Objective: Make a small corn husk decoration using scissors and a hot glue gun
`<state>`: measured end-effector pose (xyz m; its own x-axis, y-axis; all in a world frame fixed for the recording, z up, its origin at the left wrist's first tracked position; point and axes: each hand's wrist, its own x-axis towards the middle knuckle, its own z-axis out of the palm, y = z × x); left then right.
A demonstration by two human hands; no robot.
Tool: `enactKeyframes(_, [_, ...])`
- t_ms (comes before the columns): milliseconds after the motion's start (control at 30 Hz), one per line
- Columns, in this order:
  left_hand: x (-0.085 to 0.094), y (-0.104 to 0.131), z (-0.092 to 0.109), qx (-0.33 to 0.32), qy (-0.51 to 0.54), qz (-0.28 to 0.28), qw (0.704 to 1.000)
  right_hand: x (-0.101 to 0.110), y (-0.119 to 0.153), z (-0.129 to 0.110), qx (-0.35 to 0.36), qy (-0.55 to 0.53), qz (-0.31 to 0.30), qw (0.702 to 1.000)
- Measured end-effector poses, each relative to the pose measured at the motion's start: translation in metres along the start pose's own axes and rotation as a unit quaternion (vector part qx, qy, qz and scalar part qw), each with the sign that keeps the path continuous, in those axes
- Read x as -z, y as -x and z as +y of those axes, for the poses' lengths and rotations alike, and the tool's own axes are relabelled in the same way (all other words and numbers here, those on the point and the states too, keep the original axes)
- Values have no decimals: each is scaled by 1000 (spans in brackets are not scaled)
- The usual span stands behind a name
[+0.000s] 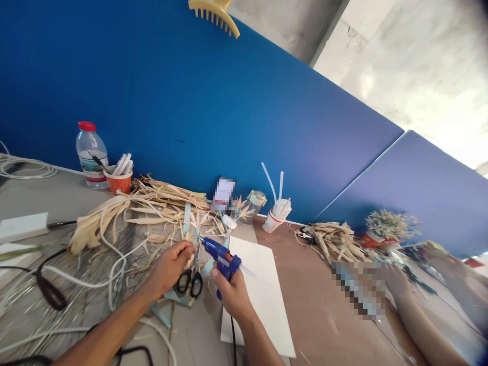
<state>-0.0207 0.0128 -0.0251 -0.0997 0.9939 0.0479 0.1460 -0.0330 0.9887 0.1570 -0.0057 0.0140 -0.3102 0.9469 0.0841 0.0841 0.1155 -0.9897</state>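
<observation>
My right hand [234, 295] is wrapped round the handle of a blue hot glue gun [219, 254]. A clear glue stick juts from its back, and its nozzle points up and left. My left hand [173, 262] is closed in a pinch just left of the nozzle; what lies between its fingertips is too small to make out. Pale pointed husk pieces [198, 221] spread like petals just above the nozzle. Black-handled scissors [195, 282] lie beneath, between my hands. Under the right forearm is a sheet of white paper [263, 290].
Dried corn husks [168, 195] pile along the blue partition [152, 91]. White cables [114, 284] and thin wires cover the left side. A bottle [91, 157], an orange cup [118, 182], a phone [224, 193], a jar [256, 203] and a white cup [272, 221] stand behind. Another person's hand [396, 282] is at right.
</observation>
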Motion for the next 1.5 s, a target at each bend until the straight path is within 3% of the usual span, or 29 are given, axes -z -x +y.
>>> enactKeyframes(367, [0, 3, 14, 13, 22, 19, 999, 3, 4, 18, 12, 3, -16, 1000])
enactKeyframes(533, [0, 3, 12, 17, 59, 5, 998, 7, 2, 13, 15, -65, 38, 997])
enactKeyframes(700, [-3, 8, 12, 37, 169, -93, 980, 13, -7, 15, 30, -262, 71, 962])
enactKeyframes(867, [-5, 16, 21, 107, 311, -209, 921, 16, -14, 11, -21, -392, 94, 915])
enactKeyframes(1000, [-4, 21, 27, 142, 348, -262, 889, 14, -15, 9, -46, -422, 89, 901])
enactKeyframes(1200, [-6, 25, 30, 195, 345, -299, 868, 9, -18, 10, -48, -463, 99, 880])
enactKeyframes(1500, [-7, 25, 27, 229, 292, -331, 867, 11, -18, 6, -13, -431, 111, 896])
